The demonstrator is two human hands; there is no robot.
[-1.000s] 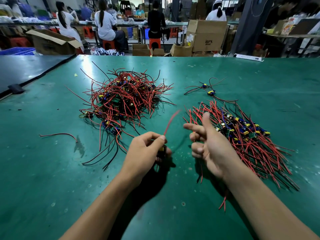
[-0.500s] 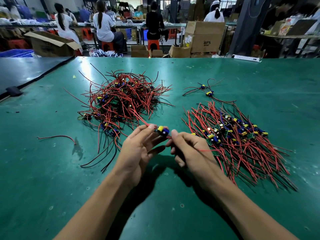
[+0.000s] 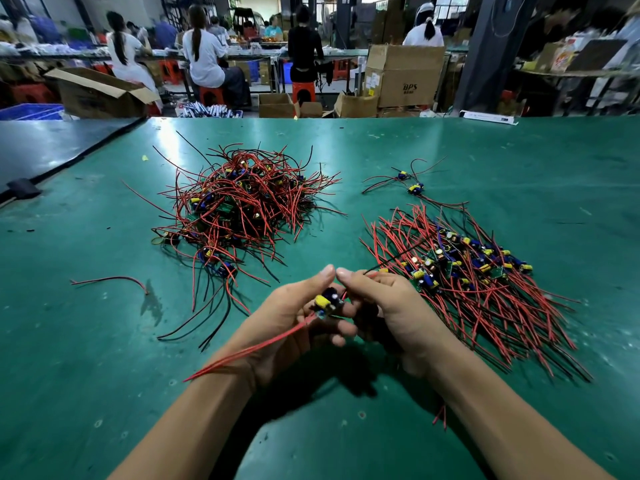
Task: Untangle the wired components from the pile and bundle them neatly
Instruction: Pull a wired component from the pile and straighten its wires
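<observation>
Green matting covers the workbench (image 3: 519, 161), with seated workers (image 3: 204, 60) and cardboard boxes (image 3: 405, 74) along the far side. Left hand (image 3: 287, 323) curls round a small wired component (image 3: 327, 301), yellow and blue parts up, its red leads (image 3: 249, 349) trailing near-left over the wrist. Right hand (image 3: 391, 306) is clenched on the same piece from the right, thumbs touching, a black lead (image 3: 391, 259) poking out far-right. Tangled pile (image 3: 242, 209) sits far left. Straightened bundle (image 3: 485, 299) lies right, just beside the right hand. Two loose components (image 3: 414, 188) rest beyond it.
</observation>
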